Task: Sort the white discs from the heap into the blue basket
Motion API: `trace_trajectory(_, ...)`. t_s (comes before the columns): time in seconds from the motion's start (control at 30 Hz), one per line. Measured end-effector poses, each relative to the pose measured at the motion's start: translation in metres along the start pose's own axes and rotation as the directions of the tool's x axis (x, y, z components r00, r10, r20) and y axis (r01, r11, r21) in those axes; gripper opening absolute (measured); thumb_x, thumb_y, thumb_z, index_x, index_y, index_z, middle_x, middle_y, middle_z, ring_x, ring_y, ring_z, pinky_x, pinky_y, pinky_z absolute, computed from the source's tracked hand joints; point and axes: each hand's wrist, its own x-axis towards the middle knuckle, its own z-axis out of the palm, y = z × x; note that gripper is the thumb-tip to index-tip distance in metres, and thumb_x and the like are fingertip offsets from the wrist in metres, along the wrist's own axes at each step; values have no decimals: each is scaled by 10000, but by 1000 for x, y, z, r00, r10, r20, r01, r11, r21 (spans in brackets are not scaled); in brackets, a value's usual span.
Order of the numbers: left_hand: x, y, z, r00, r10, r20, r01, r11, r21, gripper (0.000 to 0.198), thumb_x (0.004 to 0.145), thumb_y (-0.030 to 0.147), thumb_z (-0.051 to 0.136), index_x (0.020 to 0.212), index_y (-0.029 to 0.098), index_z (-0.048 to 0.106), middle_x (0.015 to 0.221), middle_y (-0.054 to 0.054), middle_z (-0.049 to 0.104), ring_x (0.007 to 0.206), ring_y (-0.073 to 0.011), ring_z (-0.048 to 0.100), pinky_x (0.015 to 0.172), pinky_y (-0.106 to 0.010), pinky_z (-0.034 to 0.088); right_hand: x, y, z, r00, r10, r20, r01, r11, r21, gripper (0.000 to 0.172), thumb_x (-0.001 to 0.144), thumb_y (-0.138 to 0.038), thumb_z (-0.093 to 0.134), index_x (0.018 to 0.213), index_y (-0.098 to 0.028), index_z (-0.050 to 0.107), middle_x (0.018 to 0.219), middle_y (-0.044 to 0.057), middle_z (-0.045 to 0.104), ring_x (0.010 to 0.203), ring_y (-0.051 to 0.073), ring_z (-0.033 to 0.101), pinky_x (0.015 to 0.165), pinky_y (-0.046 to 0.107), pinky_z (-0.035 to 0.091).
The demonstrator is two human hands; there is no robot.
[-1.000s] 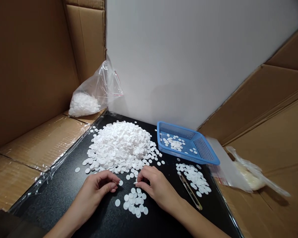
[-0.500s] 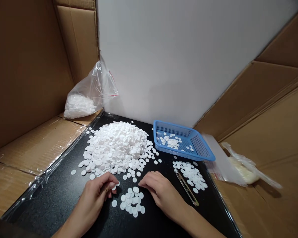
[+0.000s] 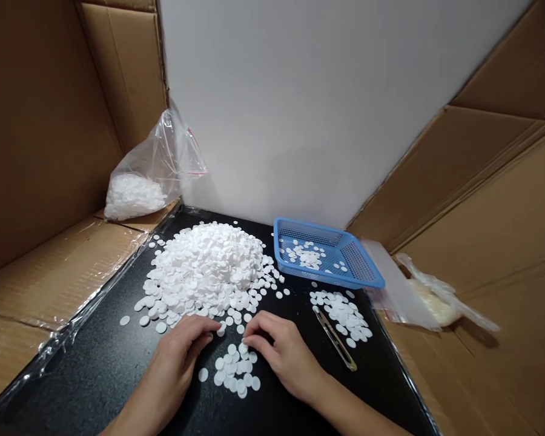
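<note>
A big heap of small white discs [image 3: 206, 272] lies on the black table top [image 3: 100, 363]. My left hand [image 3: 181, 351] rests just below the heap's front edge, its fingers curled and their tips touching loose discs. My right hand [image 3: 279, 348] lies beside it, fingers bent down onto the table at the top of a small cluster of discs [image 3: 234, 369]. The two hands' fingertips nearly meet. What either hand holds, if anything, is hidden.
A blue mesh tray [image 3: 345, 260] with some discs stands at the back right, another small disc pile [image 3: 343, 315] and metal tweezers [image 3: 333, 336] in front of it. A clear bag of discs [image 3: 140, 181] sits back left, a plastic bag [image 3: 427, 297] right. Cardboard walls surround.
Both hands have drawn closer together near the heap's front edge. The view has shifted, so the scene sits further left in the frame.
</note>
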Motion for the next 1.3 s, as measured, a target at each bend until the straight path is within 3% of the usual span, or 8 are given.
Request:
trace_trajectory(0.13, -2, -1, 3, 999, 43, 11, -43, 999, 25, 278, 1012, 278, 393, 1101, 290, 656, 1115, -55, 695, 1050, -247, 624, 927, -374, 482, 4, -1, -10, 988, 151, -24, -152, 988, -18, 178, 877, -66, 599, 759, -190, 646, 709, -24, 651, 676, 151, 596, 641, 238, 424)
trace_trajectory(0.3, -4, -3, 6, 994, 96, 57, -98, 994, 46, 280, 1026, 239, 383, 1141, 323, 624, 1169, -37, 657, 1116, -230, 590, 984, -379, 462, 3, -6, -21, 970, 203, 134, -188, 975, -114, 205, 860, -47, 622, 728, -191, 686, 724, -18, 685, 708, 155, 621, 658, 235, 416)
trace_trajectory(0.63, -6, 11, 2, 970, 34, 239, -34, 999, -6, 253, 1044, 323, 378, 1127, 308, 616, 1038, -21, 652, 970, -198, 605, 844, -307, 473, 1, -2, -8, 983, 69, 168, -59, 996, -62, 142, 864, -67, 691, 817, -195, 731, 834, -1, 634, 777, 147, 613, 694, 221, 439)
trace_trajectory(0.87, 9, 5, 0, 996, -18, 90, 6, 991, 134, 273, 1011, 340, 424, 929, 243, 666, 906, -28, 625, 818, -194, 618, 733, -294, 457, 10, 6, 6, 1000, 23, -10, -24, 969, -245, 89, 881, -100, 678, 852, -183, 696, 795, 8, 616, 724, 167, 595, 668, 258, 436)
trace_trajectory(1.0, 28, 8, 2, 984, -45, 171, -14, 944, 328, 169, 948, 221, 504, 1010, 228, 662, 966, -31, 632, 825, -206, 651, 710, -296, 451, 10, 4, 9, 998, 35, 55, -22, 975, -222, 121, 829, -74, 724, 811, -188, 689, 783, -13, 590, 676, 140, 566, 614, 235, 413)
trace_trajectory(1.17, 43, 15, 8, 977, -90, 194, -7, 893, 449, 102, 907, 157, 560, 894, 201, 651, 912, -22, 649, 799, -211, 668, 671, -278, 436, 4, 2, -5, 974, 44, 221, -34, 998, -50, 193, 763, -13, 768, 749, -197, 710, 782, -26, 628, 686, 124, 596, 613, 201, 429)
trace_trajectory(1.23, 43, 14, 9, 977, -90, 193, -6, 894, 448, 137, 930, 163, 531, 882, 203, 653, 908, -19, 648, 797, -205, 672, 677, -276, 437, 4, 4, -11, 979, 6, 203, 0, 999, -33, 176, 839, -31, 704, 792, -200, 723, 803, -11, 663, 753, 144, 634, 676, 215, 456)
trace_trajectory(1.3, 41, 12, 8, 978, -83, 191, -8, 901, 433, 186, 958, 177, 487, 890, 206, 657, 921, -19, 647, 809, -200, 673, 694, -278, 440, 7, 8, -14, 995, -10, 100, 18, 997, -79, 183, 909, -45, 617, 852, -191, 712, 842, 11, 677, 803, 160, 650, 732, 241, 470)
